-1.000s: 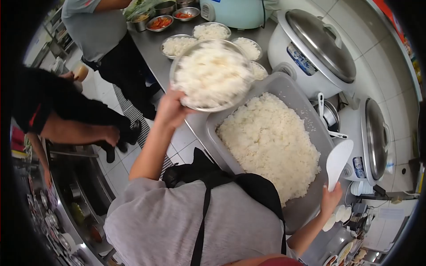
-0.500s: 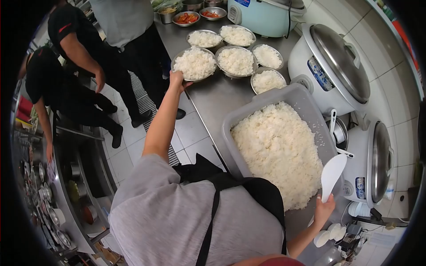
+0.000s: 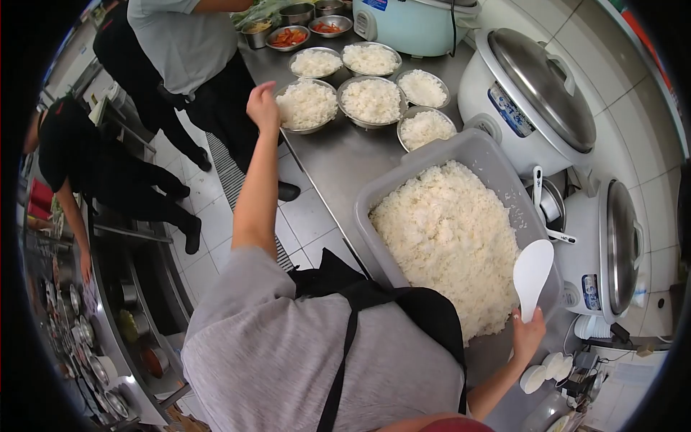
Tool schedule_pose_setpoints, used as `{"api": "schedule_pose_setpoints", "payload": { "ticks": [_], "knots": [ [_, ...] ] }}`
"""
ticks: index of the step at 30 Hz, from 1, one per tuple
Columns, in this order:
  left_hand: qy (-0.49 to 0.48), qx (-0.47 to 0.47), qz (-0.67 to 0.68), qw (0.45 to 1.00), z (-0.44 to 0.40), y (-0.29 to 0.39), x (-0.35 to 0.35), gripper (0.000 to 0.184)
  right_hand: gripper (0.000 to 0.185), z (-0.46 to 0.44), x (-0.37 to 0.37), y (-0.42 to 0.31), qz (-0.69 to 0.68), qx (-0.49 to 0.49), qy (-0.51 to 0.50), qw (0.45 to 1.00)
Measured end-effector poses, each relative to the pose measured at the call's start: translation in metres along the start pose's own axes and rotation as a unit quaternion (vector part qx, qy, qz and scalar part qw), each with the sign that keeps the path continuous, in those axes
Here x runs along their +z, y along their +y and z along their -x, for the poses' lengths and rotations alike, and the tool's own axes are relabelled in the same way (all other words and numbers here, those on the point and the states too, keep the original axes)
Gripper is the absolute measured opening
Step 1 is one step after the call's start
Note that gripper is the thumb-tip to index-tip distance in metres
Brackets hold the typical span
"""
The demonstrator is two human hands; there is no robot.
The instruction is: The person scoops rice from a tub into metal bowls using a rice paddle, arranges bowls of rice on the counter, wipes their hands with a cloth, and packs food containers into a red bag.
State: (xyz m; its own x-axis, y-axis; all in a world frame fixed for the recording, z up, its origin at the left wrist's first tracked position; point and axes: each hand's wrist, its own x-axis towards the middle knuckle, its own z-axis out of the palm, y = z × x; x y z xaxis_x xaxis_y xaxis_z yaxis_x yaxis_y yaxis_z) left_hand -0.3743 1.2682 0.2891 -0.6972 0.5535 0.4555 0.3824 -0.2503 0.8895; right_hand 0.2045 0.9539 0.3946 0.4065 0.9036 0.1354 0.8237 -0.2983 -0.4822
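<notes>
My left hand [image 3: 263,108] is off the bowl, just left of its rim, open and with nothing in it. That metal bowl [image 3: 307,129] stands on the steel counter [image 3: 327,162], heaped with white rice [image 3: 308,103]. Beside and behind it are several more bowls of rice, among them a large one [image 3: 371,99] and a smaller one [image 3: 426,129]. My right hand [image 3: 528,333] is closed round the handle of a white rice paddle [image 3: 533,272], blade up, over the near right edge of a grey tub [image 3: 389,173]. Rice [image 3: 450,245] covers much of the tub's bottom.
Two white rice cookers [image 3: 479,93] [image 3: 586,252] with metal lids line the right side. A light blue cooker [image 3: 410,29] and bowls of red strips [image 3: 288,37] are at the back. Co-workers [image 3: 176,43] [image 3: 93,151] stand at the left, beyond the tiled floor.
The large rice bowl went from above the tub to the counter beside the others. My left hand then let go of it and moved slightly left. The paddle stayed in my right hand.
</notes>
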Motion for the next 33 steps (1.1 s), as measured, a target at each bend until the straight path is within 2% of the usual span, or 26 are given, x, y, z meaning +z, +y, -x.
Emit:
{"api": "schedule_pose_setpoints", "payload": {
  "ticks": [2,3,4,5,6,8,9,11,12,13,14,15,16,17,18,19,20,21,22,24,26,28,29,31,32,33],
  "knots": [
    [-0.07,0.202,-0.162,0.963,-0.023,0.017,0.021,0.025,0.024,-0.002,0.005,0.004,0.016,-0.026,0.013,0.999],
    [-0.118,0.233,-0.226,0.938,-0.034,0.01,0.032,0.025,0.024,-0.002,0.006,0.008,0.031,-0.051,0.022,0.998],
    [-0.264,0.235,-0.367,0.86,-0.05,-0.004,0.039,0.024,0.026,-0.004,0.007,0.011,0.026,-0.06,0.004,0.998],
    [-0.404,0.242,-0.486,0.736,-0.064,-0.015,0.046,0.023,0.028,-0.004,0.007,0.011,0.021,-0.053,-0.009,0.998],
    [-0.453,0.242,-0.5,0.697,-0.085,-0.047,0.055,0.021,0.029,-0.002,0.003,0.005,0.047,-0.03,-0.013,0.998],
    [-0.416,0.201,-0.469,0.753,-0.068,0.023,0.056,0.022,0.036,0.001,-0.017,0.002,0.202,-0.007,0.0,0.979],
    [-0.39,0.215,-0.459,0.769,-0.076,0.021,0.061,0.021,0.041,0.001,-0.031,0.008,0.189,0.012,0.001,0.982],
    [-0.422,0.349,-0.448,0.707,-0.088,0.031,0.06,0.02,0.045,0.0,-0.053,0.017,0.258,0.06,0.043,0.963],
    [-0.411,0.288,-0.463,0.731,-0.071,0.064,0.059,0.02,0.047,0.003,-0.055,0.03,0.283,0.003,0.112,0.952],
    [-0.409,0.289,-0.469,0.727,-0.067,0.077,0.062,0.02,0.051,-0.001,-0.056,0.027,0.248,-0.004,0.095,0.964],
    [-0.404,0.341,-0.448,0.721,-0.061,0.089,0.064,0.02,0.053,-0.008,-0.057,0.009,0.214,0.072,-0.008,0.974],
    [-0.406,0.356,-0.409,0.735,-0.049,0.106,0.066,0.023,0.049,-0.013,-0.042,0.03,0.095,0.025,-0.097,0.99],
    [-0.418,0.347,-0.392,0.743,-0.037,0.121,0.068,0.02,0.045,-0.008,-0.006,0.056,0.112,-0.038,-0.061,0.991],
    [-0.415,0.374,-0.395,0.73,-0.019,0.139,0.069,0.013,0.044,-0.008,0.003,0.042,0.071,-0.021,-0.23,0.97],
    [-0.429,0.351,-0.348,0.756,-0.012,0.141,0.071,0.013,0.041,0.001,0.019,0.041,0.051,-0.028,-0.286,0.957],
    [-0.417,0.484,-0.257,0.725,-0.005,0.138,0.066,0.021,0.039,0.005,0.035,0.044,0.066,-0.055,-0.311,0.947],
    [-0.441,0.436,-0.235,0.749,-0.005,0.129,0.072,0.021,0.027,0.01,0.017,0.018,0.09,-0.079,-0.283,0.951],
    [-0.433,0.482,-0.204,0.733,0.006,0.14,0.076,0.011,0.02,0.01,0.019,0.019,0.044,-0.147,-0.156,0.976],
    [-0.464,0.411,-0.223,0.752,0.032,0.174,0.072,0.008,0.016,0.008,0.021,0.023,0.001,-0.217,-0.029,0.976],
    [-0.423,0.476,-0.196,0.746,0.051,0.182,0.08,0.012,0.014,0.005,-0.002,0.003,-0.066,-0.28,0.088,0.954],
    [-0.436,0.521,-0.108,0.726,0.08,0.195,0.092,0.009,0.011,0.006,0.001,-0.01,-0.104,-0.244,0.128,0.956],
    [-0.474,0.479,-0.038,0.738,0.118,0.203,0.107,0.008,0.009,0.007,0.027,-0.011,-0.079,-0.168,0.115,0.976],
    [-0.51,0.448,-0.021,0.734,0.136,0.206,0.111,0.006,0.009,0.014,0.042,-0.01,-0.072,-0.161,0.121,0.977],
    [-0.566,0.415,0.027,0.712,0.179,0.228,0.109,0.012,0.005,0.022,0.061,-0.006,0.063,-0.113,0.11,0.985],
    [-0.586,0.418,0.054,0.692,0.196,0.239,0.104,0.019,0.005,0.022,0.058,-0.003,0.064,-0.111,0.114,0.985],
    [-0.585,0.421,0.051,0.691,0.209,0.251,0.096,0.019,0.01,0.021,0.056,-0.002,0.052,-0.17,0.137,0.975]
  ]
}}
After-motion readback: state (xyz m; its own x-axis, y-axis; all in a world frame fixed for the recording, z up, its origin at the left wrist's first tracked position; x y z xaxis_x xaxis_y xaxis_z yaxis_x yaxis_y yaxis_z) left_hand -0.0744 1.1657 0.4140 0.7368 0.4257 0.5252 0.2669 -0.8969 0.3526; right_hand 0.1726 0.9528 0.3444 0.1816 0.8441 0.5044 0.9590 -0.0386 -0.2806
